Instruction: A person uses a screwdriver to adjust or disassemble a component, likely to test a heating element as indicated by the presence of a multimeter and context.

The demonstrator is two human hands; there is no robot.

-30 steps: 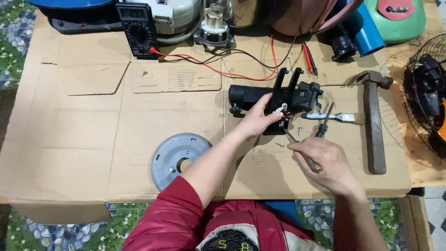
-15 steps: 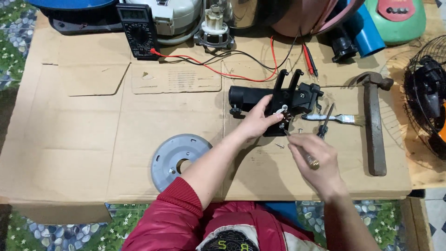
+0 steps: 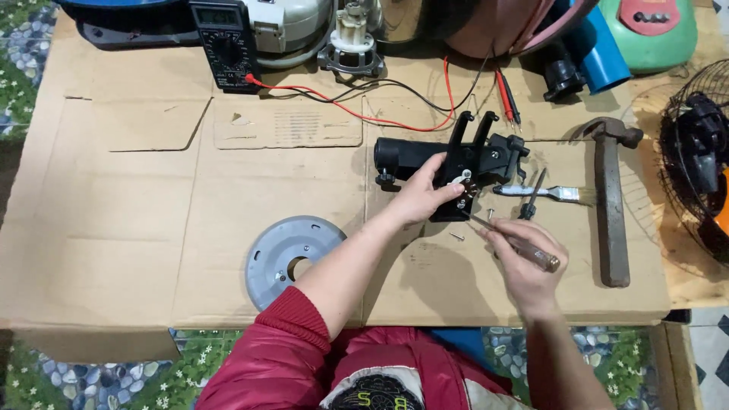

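Cardboard sheeting covers the counter and carries all parts. At far left on it lies a grey round plate with a central hole, flat and detached, apart from the work. Above it, at the back edge, stands a black multimeter with red and black leads trailing right across the cardboard.

Centre: the black housing assembly lies on its side. The left hand presses on its near face, fingers spread over it, steadying it rather than closing round it. A small toothed wheel shows at the fingertips.

Right of that, the right hand has its grip closed round a screwdriver, brown handle in the palm, with the tip angled up-left to the assembly beside the wheel. Two loose screws lie on the cardboard just beside the tip.

Status, judged from the layout: the plate is already off and some fasteners are out; the assembly is otherwise intact, so most of the work appears to remain.

Further right lie a small brush, a hammer and, at the edge, a fan guard.

Containers: no tray or box for parts is visible; the screws lie loose.
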